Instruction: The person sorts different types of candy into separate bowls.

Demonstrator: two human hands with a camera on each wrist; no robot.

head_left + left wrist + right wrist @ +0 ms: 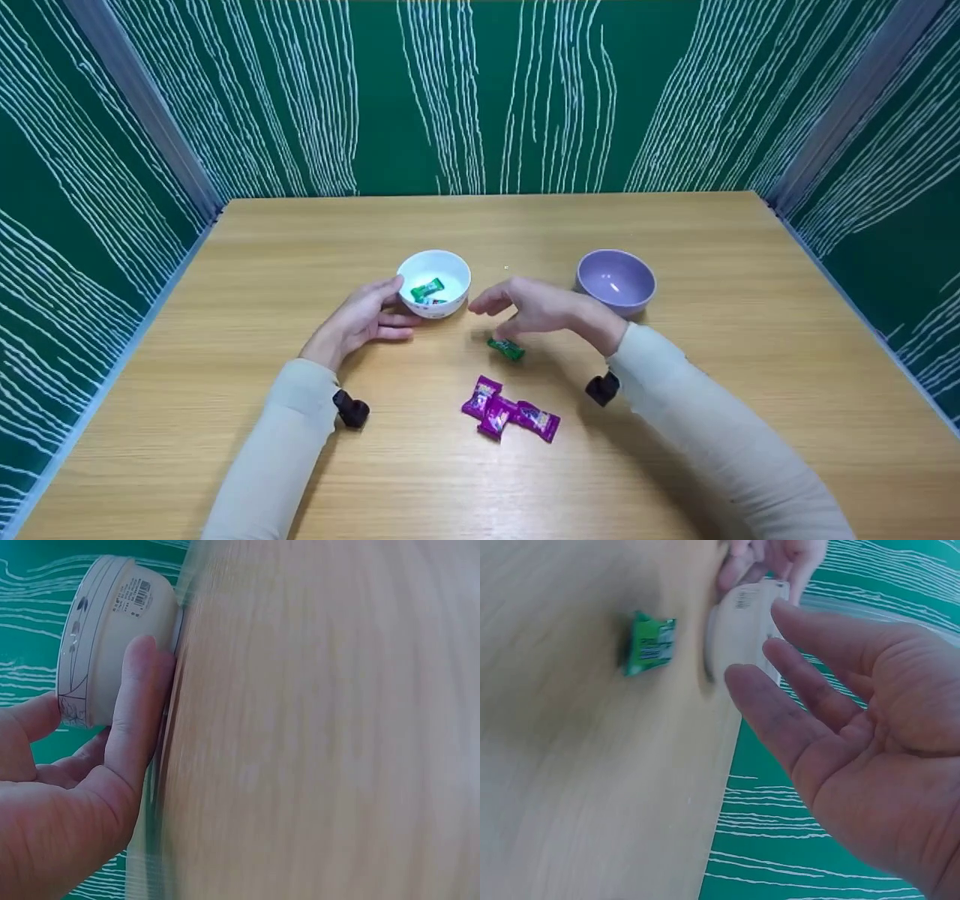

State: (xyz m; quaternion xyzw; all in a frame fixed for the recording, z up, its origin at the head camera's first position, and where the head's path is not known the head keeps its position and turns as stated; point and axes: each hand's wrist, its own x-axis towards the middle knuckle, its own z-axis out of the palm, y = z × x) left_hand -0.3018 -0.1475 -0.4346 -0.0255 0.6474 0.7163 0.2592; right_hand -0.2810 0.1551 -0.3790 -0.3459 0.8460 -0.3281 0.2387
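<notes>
My left hand (367, 319) holds a white bowl (456, 279) by its left side, the thumb at the rim and the fingers low along the wall. Two green-wrapped candies (427, 289) lie inside. In the left wrist view, the bowl (112, 637) shows a barcode label and a patterned band. My right hand (536, 306) hovers between the two bowls with its fingers spread and nothing held. Just below its thumb, a single green-wrapped candy (506, 349) lies on the table; the right wrist view shows this candy (651, 643) apart from the fingers.
A purple bowl (616, 279) stands on the right, behind the right wrist. Several purple-wrapped candies (495, 420) lie close together nearer the front of the wooden table (337, 480). Green walls (487, 97) with white lines enclose the back and sides.
</notes>
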